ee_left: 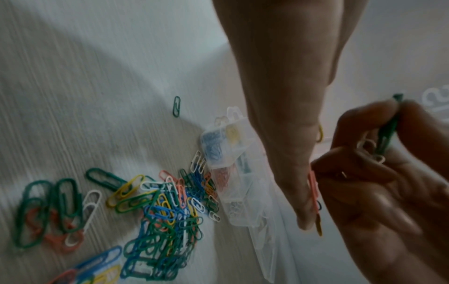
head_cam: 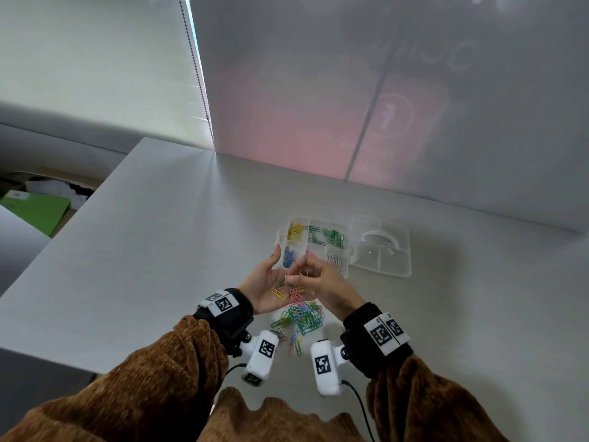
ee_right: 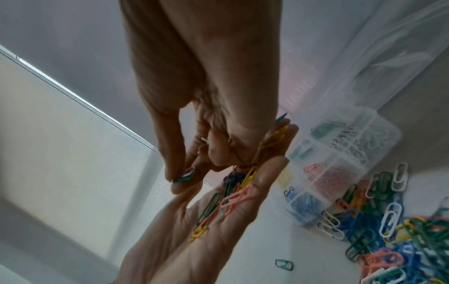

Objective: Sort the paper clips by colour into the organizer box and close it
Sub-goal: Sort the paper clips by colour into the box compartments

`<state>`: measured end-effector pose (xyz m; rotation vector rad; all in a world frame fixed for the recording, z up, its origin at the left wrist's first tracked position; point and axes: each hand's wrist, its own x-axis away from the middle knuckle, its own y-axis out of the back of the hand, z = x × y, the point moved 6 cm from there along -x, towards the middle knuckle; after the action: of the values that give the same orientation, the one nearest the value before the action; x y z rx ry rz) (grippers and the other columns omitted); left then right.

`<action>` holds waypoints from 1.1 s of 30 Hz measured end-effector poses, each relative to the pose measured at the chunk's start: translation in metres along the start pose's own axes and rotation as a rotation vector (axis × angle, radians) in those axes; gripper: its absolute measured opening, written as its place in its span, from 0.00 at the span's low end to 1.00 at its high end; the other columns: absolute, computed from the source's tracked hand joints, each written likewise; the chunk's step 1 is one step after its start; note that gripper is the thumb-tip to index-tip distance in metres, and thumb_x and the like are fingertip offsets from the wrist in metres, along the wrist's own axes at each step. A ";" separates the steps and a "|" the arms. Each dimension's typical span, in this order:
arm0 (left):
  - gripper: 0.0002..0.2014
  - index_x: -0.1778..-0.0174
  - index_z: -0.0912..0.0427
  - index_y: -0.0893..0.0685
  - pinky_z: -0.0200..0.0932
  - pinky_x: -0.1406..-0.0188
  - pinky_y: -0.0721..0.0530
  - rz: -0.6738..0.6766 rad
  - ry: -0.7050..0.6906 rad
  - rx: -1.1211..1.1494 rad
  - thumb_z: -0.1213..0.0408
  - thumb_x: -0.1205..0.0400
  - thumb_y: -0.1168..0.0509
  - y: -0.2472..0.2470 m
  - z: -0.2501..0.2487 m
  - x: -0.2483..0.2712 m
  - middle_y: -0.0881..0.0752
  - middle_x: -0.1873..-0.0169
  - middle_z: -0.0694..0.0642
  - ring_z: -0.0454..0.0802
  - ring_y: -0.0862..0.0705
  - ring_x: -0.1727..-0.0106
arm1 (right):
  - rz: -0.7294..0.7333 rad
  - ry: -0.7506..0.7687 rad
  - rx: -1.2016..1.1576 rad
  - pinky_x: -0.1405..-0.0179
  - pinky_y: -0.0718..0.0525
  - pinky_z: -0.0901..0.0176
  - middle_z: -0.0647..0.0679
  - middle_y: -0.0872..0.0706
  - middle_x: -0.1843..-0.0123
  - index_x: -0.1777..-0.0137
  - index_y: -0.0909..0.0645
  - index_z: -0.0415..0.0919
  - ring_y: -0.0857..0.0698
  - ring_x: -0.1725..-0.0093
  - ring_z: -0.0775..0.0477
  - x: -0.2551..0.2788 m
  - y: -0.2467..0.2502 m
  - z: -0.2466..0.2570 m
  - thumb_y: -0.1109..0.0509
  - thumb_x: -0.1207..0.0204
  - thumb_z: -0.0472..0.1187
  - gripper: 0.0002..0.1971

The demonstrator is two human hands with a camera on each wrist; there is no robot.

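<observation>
From the head view, the person's left hand (head_cam: 266,283) lies palm up with its fingers relaxed, cradling a few loose clips (head_cam: 288,290) of yellow, pink and green. The right hand (head_cam: 322,282) sits just beside it, fingertips curled over that palm and pinching clips. Below both hands a mixed heap of paper clips (head_cam: 301,317) is spread on the white desk (head_cam: 159,250). Beyond the hands stands the clear organizer box (head_cam: 314,245), its lid (head_cam: 381,247) laid open to the right; yellow, green, blue, pink and white clips lie in separate compartments.

The left wrist view, rather blurred, shows the left hand's fingers (ee_left: 286,134) stretched straight, pink and yellow clips against them. The right hand (ee_left: 383,153) pinches a green clip (ee_left: 387,134) with white ones bunched beneath. The heap (ee_left: 157,211) reaches up to the box (ee_left: 230,173).

In the right wrist view, thumb and finger grip a green clip (ee_right: 185,175) above the flat left palm (ee_right: 218,211), which bears pink, green and yellow clips. The box (ee_right: 340,163) stands at right beside the heap (ee_right: 388,230), and one green clip (ee_right: 284,264) lies apart.
</observation>
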<state>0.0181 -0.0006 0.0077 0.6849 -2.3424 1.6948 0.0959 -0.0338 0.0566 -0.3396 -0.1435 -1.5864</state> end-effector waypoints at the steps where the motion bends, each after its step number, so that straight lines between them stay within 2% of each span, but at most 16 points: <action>1: 0.38 0.38 0.68 0.16 0.53 0.47 0.14 0.003 -0.002 0.007 0.35 0.21 0.52 -0.002 0.000 0.001 0.13 0.47 0.65 0.59 0.12 0.49 | 0.004 0.011 -0.001 0.55 0.16 0.63 0.48 0.14 0.62 0.51 0.17 0.35 0.15 0.59 0.51 0.001 0.000 0.000 0.29 0.28 0.28 0.07; 3: 0.38 0.38 0.66 0.16 0.53 0.47 0.14 0.016 -0.002 0.011 0.37 0.19 0.55 -0.004 0.000 0.002 0.13 0.48 0.65 0.59 0.12 0.49 | 0.022 0.012 -0.011 0.54 0.15 0.63 0.46 0.12 0.59 0.48 0.15 0.35 0.13 0.57 0.50 0.001 -0.001 0.002 0.29 0.28 0.28 0.09; 6: 0.40 0.34 0.70 0.21 0.56 0.38 0.18 0.065 0.016 0.028 0.36 0.19 0.55 -0.003 0.000 0.003 0.14 0.45 0.68 0.62 0.15 0.43 | 0.022 0.006 -0.006 0.54 0.14 0.62 0.42 0.11 0.59 0.51 0.15 0.31 0.12 0.58 0.49 -0.001 0.001 0.004 0.29 0.28 0.28 0.07; 10: 0.42 0.32 0.73 0.24 0.57 0.30 0.26 0.043 0.025 -0.035 0.35 0.20 0.55 0.003 0.000 0.000 0.15 0.43 0.69 0.62 0.17 0.39 | -0.007 0.015 0.000 0.57 0.13 0.55 0.34 0.12 0.56 0.59 0.17 0.42 0.13 0.59 0.45 -0.003 0.004 0.005 0.25 0.30 0.31 0.06; 13: 0.42 0.30 0.71 0.24 0.56 0.31 0.26 0.012 0.014 -0.038 0.35 0.20 0.54 0.004 -0.002 0.000 0.16 0.42 0.68 0.62 0.17 0.39 | -0.042 0.023 0.042 0.61 0.15 0.58 0.39 0.13 0.61 0.60 0.17 0.40 0.13 0.61 0.49 -0.003 0.006 0.007 0.25 0.31 0.30 0.05; 17: 0.43 0.40 0.73 0.17 0.54 0.36 0.19 0.015 0.020 -0.035 0.34 0.19 0.57 -0.001 -0.003 0.002 0.14 0.44 0.67 0.62 0.15 0.41 | -0.144 0.032 0.098 0.71 0.15 0.60 0.40 0.12 0.63 0.57 0.18 0.35 0.12 0.65 0.52 -0.005 0.009 0.010 0.28 0.29 0.27 0.04; 20: 0.42 0.37 0.74 0.20 0.57 0.35 0.20 0.031 0.020 -0.015 0.35 0.21 0.52 -0.002 -0.003 0.004 0.18 0.39 0.71 0.64 0.18 0.37 | -0.213 0.087 0.311 0.64 0.12 0.57 0.40 0.11 0.60 0.58 0.17 0.39 0.14 0.63 0.52 -0.006 0.015 0.017 0.29 0.27 0.31 0.03; 22: 0.42 0.34 0.74 0.22 0.57 0.32 0.23 0.038 0.025 0.000 0.35 0.21 0.51 0.000 -0.004 0.004 0.20 0.36 0.71 0.66 0.20 0.34 | -0.209 0.143 0.491 0.60 0.16 0.66 0.44 0.12 0.60 0.59 0.16 0.41 0.16 0.62 0.54 -0.005 0.017 0.023 0.27 0.28 0.33 0.02; 24: 0.42 0.35 0.73 0.21 0.56 0.31 0.24 0.075 0.045 0.021 0.34 0.20 0.54 -0.002 -0.003 0.005 0.19 0.36 0.70 0.64 0.20 0.34 | -0.153 0.201 0.671 0.60 0.24 0.74 0.44 0.14 0.59 0.59 0.15 0.39 0.20 0.61 0.55 -0.005 0.017 0.026 0.25 0.31 0.35 0.02; 26: 0.43 0.37 0.73 0.19 0.54 0.31 0.23 0.117 0.058 0.027 0.34 0.20 0.56 -0.005 -0.003 0.006 0.17 0.39 0.69 0.62 0.18 0.37 | -0.076 0.233 0.853 0.60 0.29 0.68 0.42 0.16 0.59 0.59 0.15 0.38 0.24 0.59 0.52 -0.007 0.015 0.021 0.24 0.33 0.36 0.05; 28: 0.43 0.38 0.76 0.20 0.54 0.37 0.20 0.144 0.068 0.047 0.35 0.20 0.55 -0.005 -0.003 0.006 0.16 0.43 0.71 0.63 0.16 0.41 | -0.019 0.247 0.981 0.56 0.29 0.60 0.42 0.18 0.60 0.60 0.17 0.38 0.26 0.57 0.49 -0.009 0.013 0.014 0.23 0.34 0.37 0.06; 30: 0.44 0.38 0.77 0.21 0.53 0.40 0.18 0.142 0.078 0.053 0.34 0.20 0.54 -0.004 -0.001 0.004 0.16 0.46 0.71 0.63 0.15 0.45 | -0.005 0.245 1.007 0.53 0.28 0.57 0.44 0.20 0.59 0.61 0.19 0.37 0.26 0.55 0.48 -0.010 0.012 0.009 0.24 0.35 0.36 0.07; 33: 0.43 0.37 0.75 0.21 0.54 0.34 0.22 0.149 0.073 0.026 0.34 0.20 0.55 -0.002 0.000 0.004 0.16 0.44 0.70 0.63 0.17 0.42 | -0.026 0.222 0.877 0.54 0.26 0.59 0.43 0.20 0.59 0.61 0.19 0.38 0.23 0.57 0.48 -0.008 0.013 0.010 0.25 0.33 0.34 0.05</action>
<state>0.0155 -0.0021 0.0106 0.4546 -2.3775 1.7811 0.1097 -0.0237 0.0619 0.5192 -0.6424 -1.4253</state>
